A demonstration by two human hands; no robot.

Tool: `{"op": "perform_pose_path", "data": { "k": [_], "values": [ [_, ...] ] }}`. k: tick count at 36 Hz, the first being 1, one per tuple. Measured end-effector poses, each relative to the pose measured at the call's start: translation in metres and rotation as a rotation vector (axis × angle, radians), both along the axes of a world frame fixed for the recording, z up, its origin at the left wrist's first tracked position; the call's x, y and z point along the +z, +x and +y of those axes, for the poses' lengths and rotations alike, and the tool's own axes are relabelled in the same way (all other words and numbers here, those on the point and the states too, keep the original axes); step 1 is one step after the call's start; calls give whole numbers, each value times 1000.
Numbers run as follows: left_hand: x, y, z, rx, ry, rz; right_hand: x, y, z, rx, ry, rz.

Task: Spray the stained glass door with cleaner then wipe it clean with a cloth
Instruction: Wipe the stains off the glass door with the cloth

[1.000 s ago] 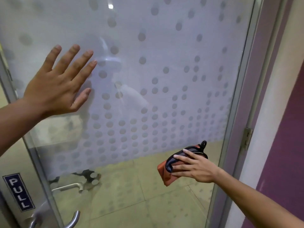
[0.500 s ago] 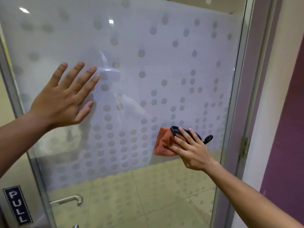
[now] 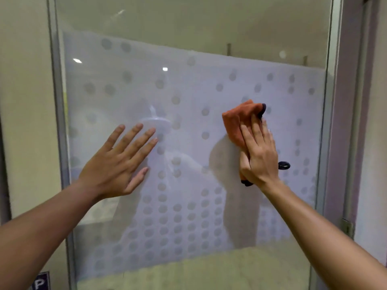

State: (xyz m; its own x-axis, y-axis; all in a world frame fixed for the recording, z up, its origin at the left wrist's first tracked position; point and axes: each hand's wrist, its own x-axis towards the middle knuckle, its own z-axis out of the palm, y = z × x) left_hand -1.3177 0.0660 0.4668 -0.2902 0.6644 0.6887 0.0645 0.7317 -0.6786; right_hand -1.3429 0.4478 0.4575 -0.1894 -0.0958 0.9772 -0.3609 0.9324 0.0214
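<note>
The glass door (image 3: 188, 84) fills the view, its middle covered by a frosted film with grey dots. My right hand (image 3: 258, 158) presses an orange cloth with dark trim (image 3: 238, 120) flat against the frosted part, right of centre. The cloth sticks out above my fingers, and a dark loop shows beside my wrist. My left hand (image 3: 117, 164) rests flat on the glass left of centre, fingers spread and holding nothing. No spray bottle is in view.
A metal door frame (image 3: 60, 143) runs down the left side, with part of a dark PULL sign (image 3: 39, 282) at its foot. On the right stand the door jamb (image 3: 343, 122) and a hinge (image 3: 347, 227). Clear glass lies above and below the film.
My right hand has carried the cloth from low on the door up to the middle of the frosted film. The view has tilted upward, so the handle is gone. My left hand stays flat on the glass.
</note>
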Motion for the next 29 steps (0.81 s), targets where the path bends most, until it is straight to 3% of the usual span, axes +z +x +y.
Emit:
{"op": "perform_pose_path", "data": {
  "k": [14,24,29],
  "values": [
    [2,-5,-5,-4,7,7,93,3,-43,-21,-289,-34],
    [6,-5,-9,9,-14,43,79,11,-114,-47,-23,47],
    [9,-4,-19,37,-26,10,69,16,-140,-51,-10,47]
  ]
}}
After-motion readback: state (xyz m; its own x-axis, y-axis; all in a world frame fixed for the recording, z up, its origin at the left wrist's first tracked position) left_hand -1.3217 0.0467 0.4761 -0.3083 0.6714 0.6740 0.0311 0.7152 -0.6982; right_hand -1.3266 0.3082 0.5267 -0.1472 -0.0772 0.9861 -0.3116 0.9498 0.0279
